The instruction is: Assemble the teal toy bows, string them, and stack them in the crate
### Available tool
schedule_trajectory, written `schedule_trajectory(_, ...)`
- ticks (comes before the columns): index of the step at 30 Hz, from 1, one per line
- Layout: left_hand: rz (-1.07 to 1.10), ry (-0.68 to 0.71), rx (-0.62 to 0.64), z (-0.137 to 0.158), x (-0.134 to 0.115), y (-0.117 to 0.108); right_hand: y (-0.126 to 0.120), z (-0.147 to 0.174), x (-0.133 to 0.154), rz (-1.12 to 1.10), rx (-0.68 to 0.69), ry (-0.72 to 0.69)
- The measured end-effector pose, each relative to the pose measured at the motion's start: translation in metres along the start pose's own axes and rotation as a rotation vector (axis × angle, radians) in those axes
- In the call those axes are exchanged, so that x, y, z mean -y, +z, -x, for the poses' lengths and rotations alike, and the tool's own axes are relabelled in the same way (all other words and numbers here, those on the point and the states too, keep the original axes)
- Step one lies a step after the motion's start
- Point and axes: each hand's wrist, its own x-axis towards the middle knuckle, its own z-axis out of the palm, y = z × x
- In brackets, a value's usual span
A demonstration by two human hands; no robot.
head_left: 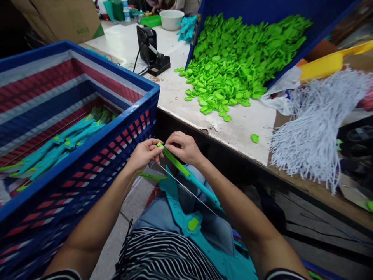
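A teal toy bow (pixel 178 212) with bright green limb ends and a green hexagonal piece lies across my lap. One green limb tip points up between my hands. My left hand (pixel 142 156) is closed on that tip, thumb and fingers pinching it from the left. Against the same tip, my right hand (pixel 185 148) pinches its fingertips together, seemingly on the end of a thin white string (pixel 189 189). From the tip the string runs down to the right, passing under my right forearm. The exact spot where string meets tip is partly covered by my fingers.
On my left stands a blue crate (pixel 153 91) with a striped lining and several teal bows (pixel 68 142). Small green pieces (pixel 230 62) spill from a blue bin onto the worktable (pixel 247 120). White strings (pixel 311 132) hang over its edge at right. A small black fan (pixel 147 44) stands behind.
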Motion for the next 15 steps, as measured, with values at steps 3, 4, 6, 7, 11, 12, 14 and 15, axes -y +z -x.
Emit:
schedule_trajectory(3,-0.275,0.108,-0.071,0.004,0.006,0.002,0.001,-0.004,-0.008,-0.034,-0.035,0.128)
schedule_trajectory(4,-0.404,0.199,-0.138,0.005,0.009,0.004,-0.001,-0.009,-0.016,-0.056,-0.073,0.208)
schedule_trajectory(6,-0.61,0.394,-0.271,0.01,0.015,0.009,-0.012,-0.024,-0.034,-0.082,-0.259,0.403)
schedule_trajectory(7,-0.658,0.471,-0.306,0.012,0.017,0.012,-0.019,-0.032,-0.042,-0.081,-0.408,0.493)
schedule_trajectory(11,-0.568,0.549,-0.199,0.016,0.018,0.018,-0.033,-0.042,-0.029,-0.1,-0.854,0.531)
schedule_trajectory(12,-0.487,0.505,-0.16,0.015,0.015,0.017,-0.027,-0.036,-0.016,-0.118,-0.82,0.444)
schedule_trajectory(14,-0.243,0.334,-0.118,0.011,0.008,0.014,-0.005,-0.015,0.013,-0.123,-0.617,0.218)
schedule_trajectory(15,-0.111,0.234,-0.114,0.009,0.005,0.012,0.01,-0.003,0.026,-0.108,-0.536,0.132)
